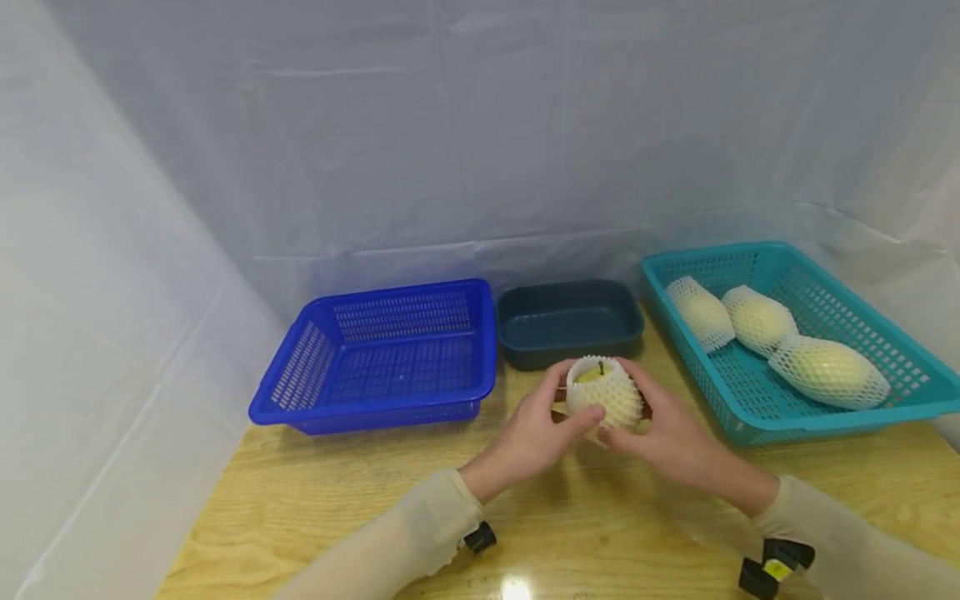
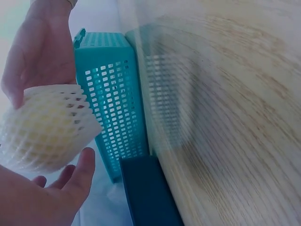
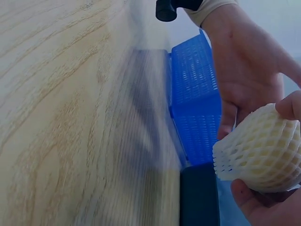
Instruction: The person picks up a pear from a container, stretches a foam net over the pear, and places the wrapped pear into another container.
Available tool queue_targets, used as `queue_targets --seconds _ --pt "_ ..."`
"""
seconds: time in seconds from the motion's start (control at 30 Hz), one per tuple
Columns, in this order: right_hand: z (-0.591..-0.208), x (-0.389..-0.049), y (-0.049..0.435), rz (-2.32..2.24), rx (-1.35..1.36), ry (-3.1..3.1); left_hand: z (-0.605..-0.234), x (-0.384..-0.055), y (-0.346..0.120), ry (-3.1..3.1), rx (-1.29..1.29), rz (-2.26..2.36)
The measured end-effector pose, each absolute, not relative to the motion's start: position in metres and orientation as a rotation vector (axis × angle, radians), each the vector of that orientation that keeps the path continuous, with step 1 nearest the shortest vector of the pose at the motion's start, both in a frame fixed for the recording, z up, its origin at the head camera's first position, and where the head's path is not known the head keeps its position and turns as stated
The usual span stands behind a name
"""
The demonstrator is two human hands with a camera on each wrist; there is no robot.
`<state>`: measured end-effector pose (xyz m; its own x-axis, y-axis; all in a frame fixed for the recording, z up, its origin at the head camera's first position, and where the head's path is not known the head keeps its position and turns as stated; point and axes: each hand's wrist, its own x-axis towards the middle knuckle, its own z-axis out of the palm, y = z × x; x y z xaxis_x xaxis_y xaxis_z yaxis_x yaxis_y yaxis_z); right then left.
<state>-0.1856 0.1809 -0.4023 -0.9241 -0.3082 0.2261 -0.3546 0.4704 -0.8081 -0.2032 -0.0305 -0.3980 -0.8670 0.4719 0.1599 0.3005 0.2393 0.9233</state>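
Observation:
Both hands hold a yellow pear [image 1: 592, 374] with a dark stem, wrapped in a white foam net [image 1: 611, 402], above the table. My left hand [image 1: 534, 429] grips its left side and my right hand [image 1: 671, 433] its right side, thumbs on the near face. The net's open end shows the stem in the head view. In the left wrist view, the foam net [image 2: 44, 129] sits between both hands. The right wrist view shows the netted fruit [image 3: 265, 148] too, with fingers around it. Several fingertips behind the fruit are hidden.
A blue basket [image 1: 483, 350] stands on the left of the wooden table [image 1: 360, 492]. Behind the hands is a dark teal tray [image 1: 570, 354]. At the right, a turquoise basket [image 1: 720, 400] holds three netted fruits [image 1: 828, 371]. White sheeting [image 1: 450, 125] hangs behind and on the left.

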Motion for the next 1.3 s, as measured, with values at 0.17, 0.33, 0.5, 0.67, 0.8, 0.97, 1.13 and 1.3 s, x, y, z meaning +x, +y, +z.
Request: queue_targets --seconds 0.17,0.33,0.5,0.67,0.8,0.97,1.13,1.3 --pt "-0.394 -0.179 0.188 1.428 0.522 -2.677 -0.397 -0.207 -0.028 2.312 0.716 1.817" --pt "-0.388 -0.172 0.198 1.375 0.486 -2.684 -0.398 -0.215 -0.022 2.291 0.621 1.923" --pt "-0.384 -0.167 0.208 1.404 0.486 -2.663 -0.401 -0.222 -0.018 2.296 0.514 1.934" --pt "-0.379 -0.163 0.219 1.402 0.481 -2.660 -0.402 -0.225 -0.014 2.299 0.493 1.879" --pt "-0.372 -0.159 0.228 1.358 0.454 -2.673 -0.401 -0.226 -0.010 2.308 0.496 1.824" --pt "-0.363 -0.156 0.242 1.322 0.423 -2.662 -0.399 -0.233 -0.001 2.315 0.510 1.759" --pt "-0.356 -0.155 0.253 1.269 0.380 -2.636 -0.399 -0.244 0.012 2.277 0.503 1.710" --pt "-0.352 -0.155 0.259 1.261 0.366 -2.621 -0.400 -0.254 0.028 2.258 0.475 1.636"
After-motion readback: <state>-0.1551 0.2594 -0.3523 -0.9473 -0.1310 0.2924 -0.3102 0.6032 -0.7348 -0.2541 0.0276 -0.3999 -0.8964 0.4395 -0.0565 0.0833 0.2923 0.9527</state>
